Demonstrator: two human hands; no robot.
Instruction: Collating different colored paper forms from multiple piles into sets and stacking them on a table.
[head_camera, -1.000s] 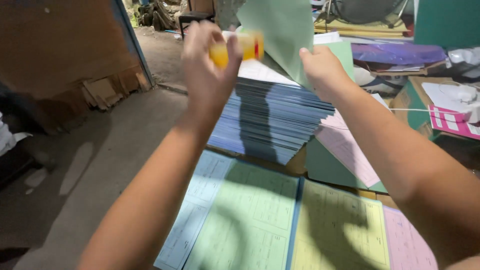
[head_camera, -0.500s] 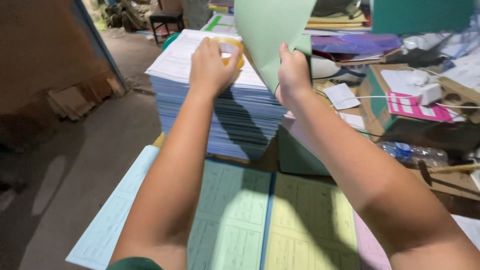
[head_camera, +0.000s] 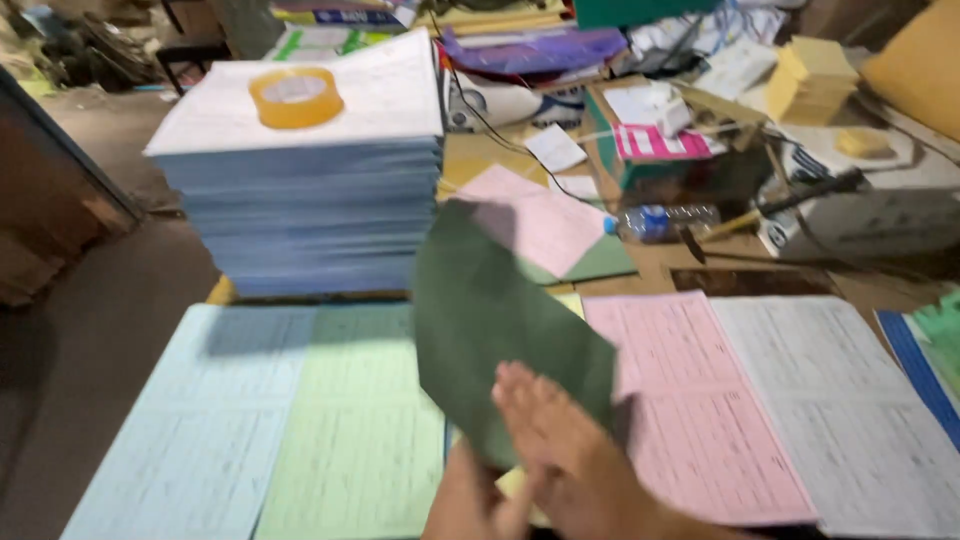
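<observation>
A dark green sheet (head_camera: 500, 320) stands lifted above the row of printed forms at the near edge of the worktop, its long axis running up and slightly left from the hands toward the tall stack of pale blue paper (head_camera: 305, 200) at the far left. The right hand (head_camera: 565, 450) lies flat against the sheet's lower right part, fingers (head_camera: 530, 400) stretched out and close together, pressing or supporting the paper from the near side rather than pinching it; the sheet rises directly above and to the left of this hand. The left hand (head_camera: 470, 500) shows only as a blurred part at the bottom edge, just beneath the sheet's lower corner, and whether it grips the paper cannot be told. The right hand is plainly the one more fully on the sheet. Below the sheet lie, side by side from left to right, a light blue form (head_camera: 190, 420), a light green form (head_camera: 360, 420), a pink form (head_camera: 700, 400) and a white form (head_camera: 850, 400). A roll of yellow tape (head_camera: 296, 96) rests on top of the stack, well apart from both hands.
</observation>
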